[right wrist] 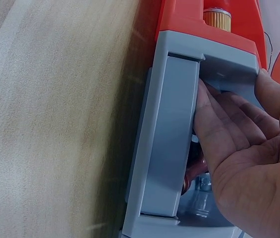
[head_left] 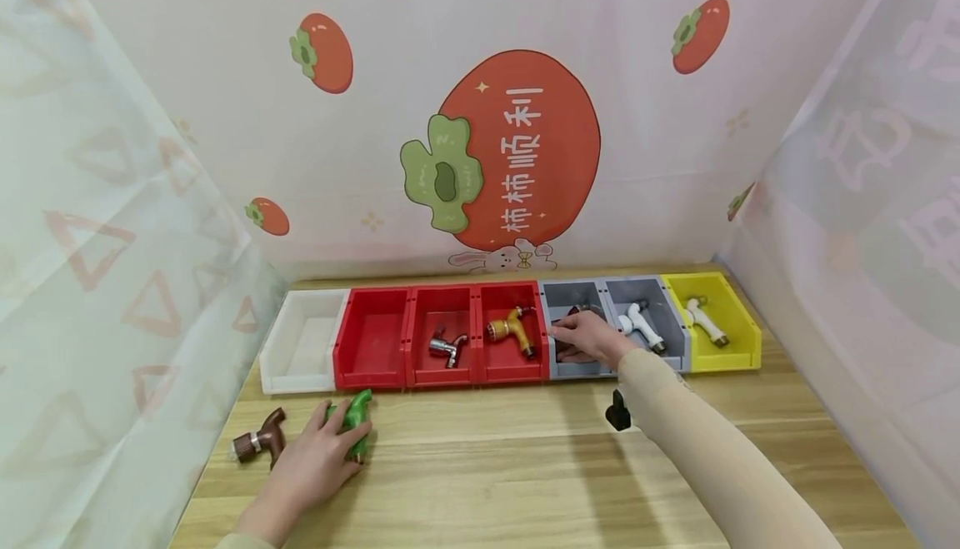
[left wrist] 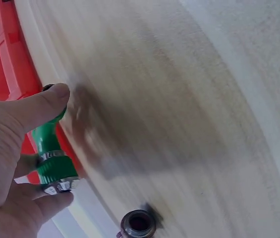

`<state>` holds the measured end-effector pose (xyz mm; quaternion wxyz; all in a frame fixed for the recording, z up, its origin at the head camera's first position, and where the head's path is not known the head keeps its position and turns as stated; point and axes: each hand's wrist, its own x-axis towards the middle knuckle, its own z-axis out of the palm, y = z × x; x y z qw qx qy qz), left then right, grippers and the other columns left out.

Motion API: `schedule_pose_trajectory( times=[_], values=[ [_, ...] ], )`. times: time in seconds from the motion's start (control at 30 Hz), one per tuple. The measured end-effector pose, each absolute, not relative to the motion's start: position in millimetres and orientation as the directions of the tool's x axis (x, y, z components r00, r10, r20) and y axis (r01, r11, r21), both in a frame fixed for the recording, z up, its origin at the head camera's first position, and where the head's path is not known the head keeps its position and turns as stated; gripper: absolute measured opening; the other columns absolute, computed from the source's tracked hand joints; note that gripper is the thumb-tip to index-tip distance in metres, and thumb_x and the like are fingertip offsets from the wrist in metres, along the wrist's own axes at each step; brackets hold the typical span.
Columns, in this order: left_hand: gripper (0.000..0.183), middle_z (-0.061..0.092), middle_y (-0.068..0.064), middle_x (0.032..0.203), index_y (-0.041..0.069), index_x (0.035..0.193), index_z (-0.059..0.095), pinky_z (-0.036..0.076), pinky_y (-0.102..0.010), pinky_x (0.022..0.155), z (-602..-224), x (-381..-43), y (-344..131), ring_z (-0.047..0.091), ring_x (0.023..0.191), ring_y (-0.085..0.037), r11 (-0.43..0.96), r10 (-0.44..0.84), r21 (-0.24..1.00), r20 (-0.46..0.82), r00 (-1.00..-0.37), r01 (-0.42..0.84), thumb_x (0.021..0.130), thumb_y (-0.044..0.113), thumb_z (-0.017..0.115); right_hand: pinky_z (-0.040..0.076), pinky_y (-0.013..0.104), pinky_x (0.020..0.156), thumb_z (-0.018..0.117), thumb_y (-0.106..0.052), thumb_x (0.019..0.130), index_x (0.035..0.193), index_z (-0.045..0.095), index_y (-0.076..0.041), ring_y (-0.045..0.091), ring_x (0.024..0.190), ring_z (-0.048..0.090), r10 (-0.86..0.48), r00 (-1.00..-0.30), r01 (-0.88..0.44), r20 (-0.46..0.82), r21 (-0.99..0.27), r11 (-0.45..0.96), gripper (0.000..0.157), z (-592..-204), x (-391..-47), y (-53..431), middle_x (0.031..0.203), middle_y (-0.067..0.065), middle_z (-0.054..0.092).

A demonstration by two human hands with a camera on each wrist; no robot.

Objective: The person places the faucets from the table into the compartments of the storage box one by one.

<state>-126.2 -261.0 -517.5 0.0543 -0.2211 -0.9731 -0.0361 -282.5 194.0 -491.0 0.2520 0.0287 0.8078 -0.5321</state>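
Note:
My left hand (head_left: pixel 318 459) grips a green faucet tap (head_left: pixel 360 409) just above the table, thumb on one side and fingers on the other. In the left wrist view the tap's ribbed green collar (left wrist: pixel 55 168) shows between the fingers. A brown faucet tap (head_left: pixel 267 439) lies on the table to the left of this hand. My right hand (head_left: pixel 592 339) reaches into a grey bin (right wrist: pixel 172 139), its fingers extended inside and the thumb at the wall beside the red bin. Under the palm lies a dark red faucet tap (right wrist: pixel 195 171), partly hidden and apparently not held.
The bins stand in a row: a white bin (head_left: pixel 302 384), several red ones, two grey, and a yellow bin (head_left: pixel 726 361). Some hold taps: a chrome tap (head_left: pixel 447 347), a yellow tap (head_left: pixel 513 331) and white taps. Printed cloth walls enclose the wooden table (head_left: pixel 480 466).

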Motion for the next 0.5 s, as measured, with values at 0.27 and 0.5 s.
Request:
schedule_pose_trajectory(
  times=[0.27, 0.5],
  values=[
    [0.059, 0.061, -0.027, 0.134, 0.016, 0.12, 0.077, 0.058, -0.057, 0.086, -505.2, -136.6, -253.7, 0.055, 0.122, -0.057, 0.855, 0.498, -0.004, 0.286, -0.819, 0.519, 0.065, 0.022, 0.096, 0.062, 0.04, 0.083, 0.059, -0.026, 0.105, 0.146, 0.052, 0.003, 0.032, 0.099, 0.071, -0.224, -0.866, 0.324, -0.446, -0.844, 0.427, 0.05, -489.7, -282.8, 194.6, 0.118, 0.02, 0.065],
    [0.056, 0.059, -0.027, 0.137, 0.018, 0.12, 0.076, 0.058, -0.058, 0.088, -495.5, -150.7, -249.9, 0.054, 0.122, -0.058, 0.854, 0.499, -0.028, 0.326, -0.803, 0.519, 0.067, 0.017, 0.094, 0.062, 0.038, 0.082, 0.059, -0.026, 0.105, 0.146, 0.052, 0.002, 0.028, 0.095, 0.071, -0.217, -0.863, 0.333, -0.455, -0.837, 0.434, 0.049, -489.9, -282.7, 193.4, 0.118, 0.019, 0.065]
  ],
)
